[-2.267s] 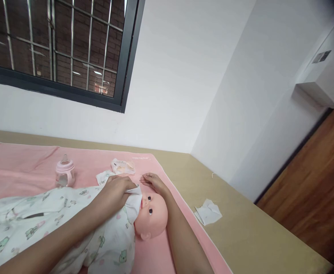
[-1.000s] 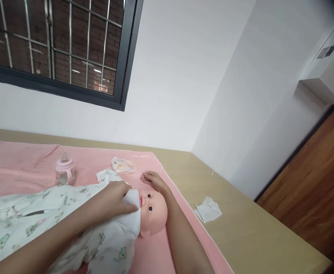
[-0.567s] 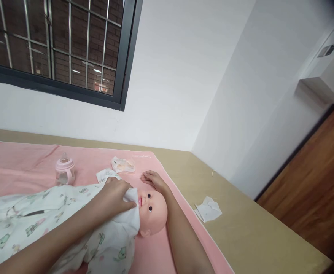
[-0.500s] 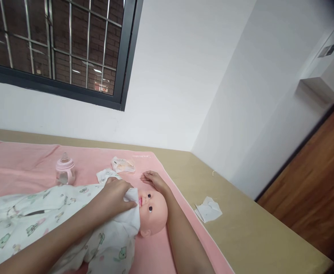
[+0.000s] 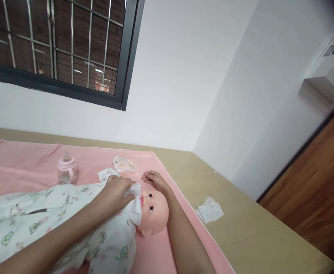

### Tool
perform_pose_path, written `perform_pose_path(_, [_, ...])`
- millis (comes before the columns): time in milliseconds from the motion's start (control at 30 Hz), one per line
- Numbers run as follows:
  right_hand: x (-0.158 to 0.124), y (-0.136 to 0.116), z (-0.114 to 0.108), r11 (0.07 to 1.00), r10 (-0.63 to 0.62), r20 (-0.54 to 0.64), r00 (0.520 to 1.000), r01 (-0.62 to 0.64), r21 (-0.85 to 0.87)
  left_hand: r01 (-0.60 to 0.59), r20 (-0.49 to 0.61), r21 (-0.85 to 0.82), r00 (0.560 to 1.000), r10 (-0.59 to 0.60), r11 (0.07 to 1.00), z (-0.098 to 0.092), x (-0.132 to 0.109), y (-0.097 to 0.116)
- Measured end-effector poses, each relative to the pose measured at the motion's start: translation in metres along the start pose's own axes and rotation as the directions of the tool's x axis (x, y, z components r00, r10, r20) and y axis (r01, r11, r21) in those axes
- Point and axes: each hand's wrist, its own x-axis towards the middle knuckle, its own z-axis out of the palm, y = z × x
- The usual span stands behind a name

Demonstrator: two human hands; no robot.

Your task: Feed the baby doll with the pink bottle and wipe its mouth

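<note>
A baby doll [image 5: 157,215] lies on its back, its head toward the right, dressed in a white printed romper [image 5: 67,201]. Under its chin my left hand [image 5: 118,192] pinches a white cloth [image 5: 134,209] between thumb and fingers, close to the doll's mouth. My right arm curves around the top of the doll's head. Beyond the head my right hand [image 5: 155,179] rests on the pink mat [image 5: 148,255], its fingers stretched out and holding nothing. Part of the doll's chest is hidden behind my left forearm.
A pink baby bottle [image 5: 67,169] stands on the mat at the left. A clear plastic packet [image 5: 124,164] and a small printed cloth [image 5: 105,174] lie behind my left hand. A folded white cloth [image 5: 209,210] is on the wooden tabletop [image 5: 249,232], right of the mat.
My left hand has shifted the white cloth slightly, and its upper edge now stands a little higher by the doll's mouth. My right hand stays in place. The view has moved very slightly.
</note>
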Motion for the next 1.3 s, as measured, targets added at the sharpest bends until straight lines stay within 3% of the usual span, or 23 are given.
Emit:
perform_pose_path(533, [0.0026, 0.0025, -0.0007, 1.0, 0.004, 0.0, 1.0, -0.004, -0.008, -0.026, -0.011, -0.041, 1.0, 0.025, 0.999, -0.0071, -0.0002, 0.0059])
perform_pose_path(667, [0.0044, 0.0033, -0.0011, 1.0, 0.013, -0.006, 1.0, -0.014, -0.012, -0.027, 0.006, -0.218, 1.0, 0.029, 0.976, -0.0094, -0.0021, 0.0041])
perform_pose_path(800, [0.004, 0.0018, -0.0003, 1.0, 0.025, -0.008, 1.0, -0.025, -0.016, 0.067, 0.127, -0.395, 0.992, -0.018, 0.916, -0.0092, -0.0035, 0.0029])
perform_pose_path(1100, [0.002, 0.0007, 0.0002, 1.0, 0.019, 0.001, 1.0, -0.019, -0.015, 0.045, 0.081, -0.223, 0.996, -0.027, 0.974, -0.0059, -0.0048, 0.0069])
perform_pose_path(1300, [0.0044, 0.0032, -0.0011, 1.0, 0.017, 0.003, 1.0, -0.017, -0.022, 0.053, 0.05, -0.214, 0.998, -0.044, 0.975, -0.0023, -0.0051, 0.0044])
